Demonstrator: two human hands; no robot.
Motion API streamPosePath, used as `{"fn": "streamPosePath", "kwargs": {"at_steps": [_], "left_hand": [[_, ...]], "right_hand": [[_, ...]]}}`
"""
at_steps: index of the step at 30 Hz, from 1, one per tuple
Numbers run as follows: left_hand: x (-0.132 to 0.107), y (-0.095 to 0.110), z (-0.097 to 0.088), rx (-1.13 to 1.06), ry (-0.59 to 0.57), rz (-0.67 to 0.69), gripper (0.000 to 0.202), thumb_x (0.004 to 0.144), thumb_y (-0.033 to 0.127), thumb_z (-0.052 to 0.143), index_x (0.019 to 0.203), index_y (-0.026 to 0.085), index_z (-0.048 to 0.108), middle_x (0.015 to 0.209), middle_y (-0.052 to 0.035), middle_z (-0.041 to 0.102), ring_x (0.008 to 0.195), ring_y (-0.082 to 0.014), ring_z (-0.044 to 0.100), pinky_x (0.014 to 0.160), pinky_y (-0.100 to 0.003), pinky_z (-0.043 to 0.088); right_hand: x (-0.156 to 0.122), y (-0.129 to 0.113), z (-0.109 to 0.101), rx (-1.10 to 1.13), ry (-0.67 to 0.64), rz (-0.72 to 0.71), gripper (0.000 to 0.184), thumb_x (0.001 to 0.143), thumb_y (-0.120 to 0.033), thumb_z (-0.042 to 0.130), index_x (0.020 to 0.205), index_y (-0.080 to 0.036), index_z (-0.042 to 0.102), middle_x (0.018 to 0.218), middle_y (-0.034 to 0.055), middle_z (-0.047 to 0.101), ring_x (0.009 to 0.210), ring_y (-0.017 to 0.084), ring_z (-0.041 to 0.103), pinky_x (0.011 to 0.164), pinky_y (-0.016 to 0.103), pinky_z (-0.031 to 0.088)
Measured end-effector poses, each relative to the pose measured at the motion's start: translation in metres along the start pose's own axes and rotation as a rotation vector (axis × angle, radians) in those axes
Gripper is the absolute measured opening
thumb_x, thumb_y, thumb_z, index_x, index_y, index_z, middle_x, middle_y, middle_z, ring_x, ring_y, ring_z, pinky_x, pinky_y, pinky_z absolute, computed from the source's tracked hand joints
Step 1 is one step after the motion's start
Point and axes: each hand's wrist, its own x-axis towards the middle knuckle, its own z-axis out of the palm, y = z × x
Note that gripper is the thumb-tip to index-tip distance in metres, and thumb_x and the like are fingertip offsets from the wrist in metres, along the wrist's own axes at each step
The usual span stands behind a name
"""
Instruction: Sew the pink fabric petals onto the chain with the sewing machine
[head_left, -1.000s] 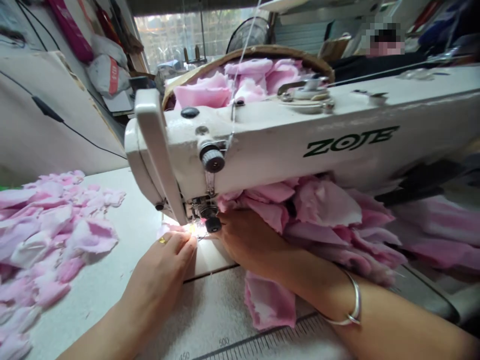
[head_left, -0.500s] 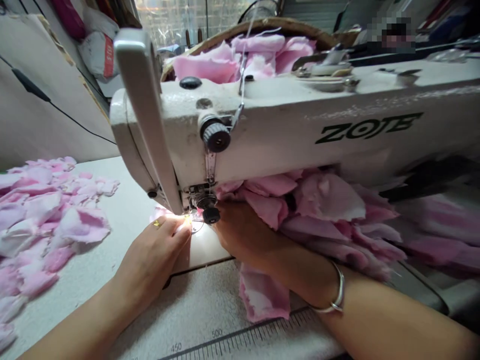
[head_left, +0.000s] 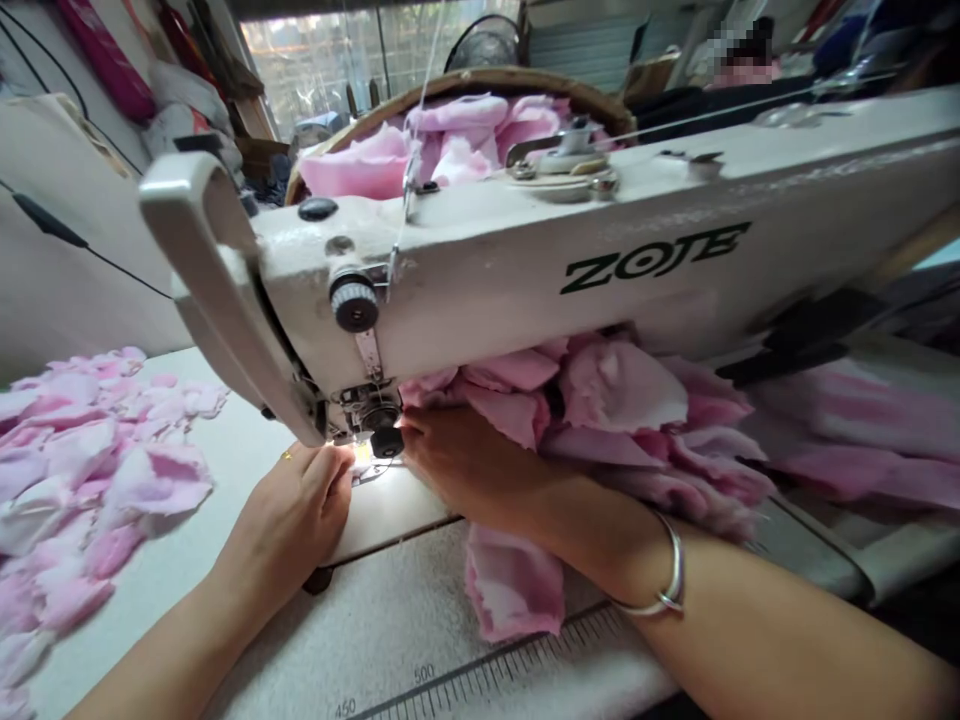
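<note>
A white ZOJE sewing machine (head_left: 570, 260) fills the middle of the view. My left hand (head_left: 296, 515), with a gold ring, lies at the lit needle area (head_left: 367, 440), its fingers pressed together on a small piece of pink fabric under the presser foot. My right hand (head_left: 465, 465) rests just right of the needle with its fingers tucked against a pile of pink fabric pieces (head_left: 622, 420) heaped under the machine arm. A silver bangle (head_left: 664, 580) circles my right wrist. One pink piece (head_left: 514, 585) hangs over the table's front below that hand.
Several loose pink fabric pieces (head_left: 82, 470) lie spread over the table's left side. A round basket (head_left: 480, 85) of pink pieces stands behind the machine. A ruler strip (head_left: 480, 665) runs along the table's front edge. Another person sits far back right.
The view has shifted, so the machine head sits further left in frame. My left hand has drawn closer under the presser foot; my right hand stays beside the needle.
</note>
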Motion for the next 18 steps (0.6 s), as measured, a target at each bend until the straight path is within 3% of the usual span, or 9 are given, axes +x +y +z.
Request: {"fn": "streamPosePath", "kwargs": {"at_steps": [8,18], "left_hand": [[0.0029,-0.0021,-0.0043,-0.186,-0.001,-0.17,0.005,0.087,0.02,0.053,0.086,0.021,0.058,0.077,0.0014,0.052,0.064,-0.0114,0.053,0.059,-0.024,0.044],[0.0029,-0.0015,-0.0055,-0.063,0.029,-0.028,0.008,0.088,0.019,0.052,0.088,0.019,0.06,0.077,-0.0013,0.055,0.079,-0.0181,0.057,0.068,-0.03,0.046]], "right_hand": [[0.004,-0.0077,-0.009,0.006,-0.027,0.017,0.019,0.085,-0.002,0.046,0.085,-0.013,0.061,0.081,0.0054,0.061,0.065,0.017,0.052,0.054,0.031,0.035],[0.0021,-0.0059,-0.0068,0.071,0.018,-0.006,0.014,0.081,-0.004,0.051,0.079,-0.015,0.06,0.077,0.0023,0.061,0.064,0.018,0.054,0.053,0.034,0.032]]}}
